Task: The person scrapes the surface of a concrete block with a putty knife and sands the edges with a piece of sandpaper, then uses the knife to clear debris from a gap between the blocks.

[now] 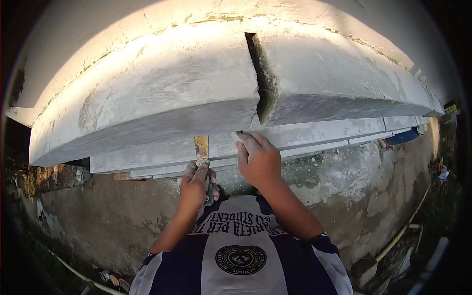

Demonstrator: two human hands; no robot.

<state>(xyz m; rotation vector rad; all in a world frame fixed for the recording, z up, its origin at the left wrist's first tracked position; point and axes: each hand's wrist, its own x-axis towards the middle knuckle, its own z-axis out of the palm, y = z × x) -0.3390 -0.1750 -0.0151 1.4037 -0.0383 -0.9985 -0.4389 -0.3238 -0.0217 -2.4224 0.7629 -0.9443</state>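
My left hand (pixel 193 183) is closed round the handle of a putty knife (pixel 201 147), its yellowish, stained blade pointing up against the lower face of the grey-white ledge. My right hand (pixel 260 160), dusty at the fingers, pinches a small pale flat piece (pixel 237 137) just under the ledge's edge. Above it, a wide dark crack (pixel 264 81) splits the thick plastered ledge (pixel 182 78) from its back edge to its front edge. Grey dust coats the fingers of both hands.
A pale wall (pixel 275 12) rises behind the ledge. Below runs a lower stepped ledge (pixel 319 132) over a stained concrete surface (pixel 368 182). Something blue (pixel 400 137) sits at the right. A long thin pipe (pixel 403 228) and debris lie at the lower right.
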